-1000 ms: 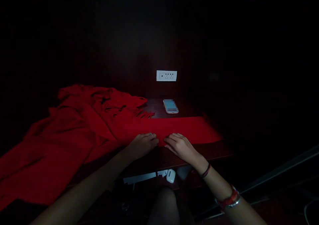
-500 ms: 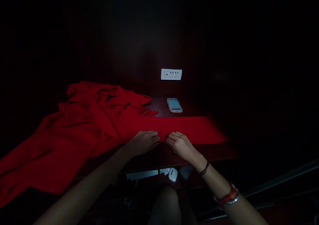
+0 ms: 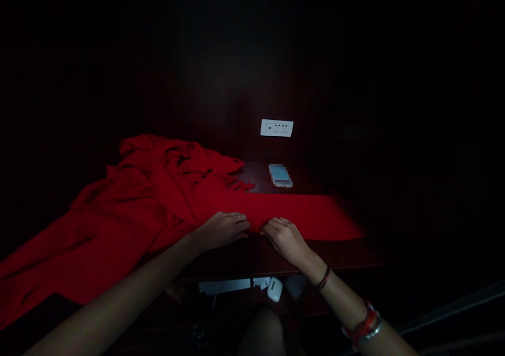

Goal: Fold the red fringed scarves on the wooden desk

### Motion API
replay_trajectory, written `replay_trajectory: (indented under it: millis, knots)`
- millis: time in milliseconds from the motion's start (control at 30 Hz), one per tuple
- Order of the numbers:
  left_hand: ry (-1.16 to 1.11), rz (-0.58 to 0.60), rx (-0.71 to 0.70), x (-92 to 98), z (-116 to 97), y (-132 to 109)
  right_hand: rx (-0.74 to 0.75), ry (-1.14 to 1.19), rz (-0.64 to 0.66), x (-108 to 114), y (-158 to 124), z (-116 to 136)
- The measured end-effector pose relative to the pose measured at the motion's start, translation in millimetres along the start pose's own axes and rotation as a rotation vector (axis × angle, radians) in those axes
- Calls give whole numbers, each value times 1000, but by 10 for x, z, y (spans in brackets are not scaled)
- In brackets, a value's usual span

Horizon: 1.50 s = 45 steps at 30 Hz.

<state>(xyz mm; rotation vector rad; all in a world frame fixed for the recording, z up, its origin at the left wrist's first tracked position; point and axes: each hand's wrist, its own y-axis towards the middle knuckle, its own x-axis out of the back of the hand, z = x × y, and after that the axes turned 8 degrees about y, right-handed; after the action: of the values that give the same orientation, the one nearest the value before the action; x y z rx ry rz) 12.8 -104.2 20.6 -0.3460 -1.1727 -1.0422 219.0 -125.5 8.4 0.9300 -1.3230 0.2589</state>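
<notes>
"So, where do you have the red cloth [image 3: 189, 203]?"

"Across the table [image 3: 315, 258] in front of you. Its right part lies as a flat, smooth band with a fringed right end; its left part is heaped in loose folds that trail toward you."

"And your hands?"

"Your left hand [image 3: 225, 229] and your right hand [image 3: 284, 239] both touch the near edge of the cloth's flat part, just beside each other with a gap between, fingers bent. Whether you pinch the fabric or only press on it, I can't tell."

"What else do you have around the cloth?"

"Just past its far edge, a phone [image 3: 281, 175] lies on the table, its screen blurred. Farther beyond the cloth, your wall carries a white socket panel [image 3: 276, 128]. Nearer you and lower than the cloth, papers [image 3: 226, 286] and a white case [image 3: 274, 289] sit under the tabletop."
</notes>
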Motion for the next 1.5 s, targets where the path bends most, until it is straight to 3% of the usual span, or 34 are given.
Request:
replay_trajectory:
  millis: [133,300,567,933,1267,1500]
  knots:
    - [98,-33,-77,-75,121,-114,-3,45,-2,25,27,8]
    - [40,-45,-30,-146,174,-99,44,82,8,13,183,97]
    - [-95,-41,14,-34,205,-121,19,50,-10,-61,228,128]
    - [-105,4,27,2,183,-156,21,38,-18,-53,241,178]
    - [-76,-3,69,-70,230,-182,-6,167,-54,-81,272,148]
    - [-25,27,52,25,248,-178,10,114,-55,-88,263,146]
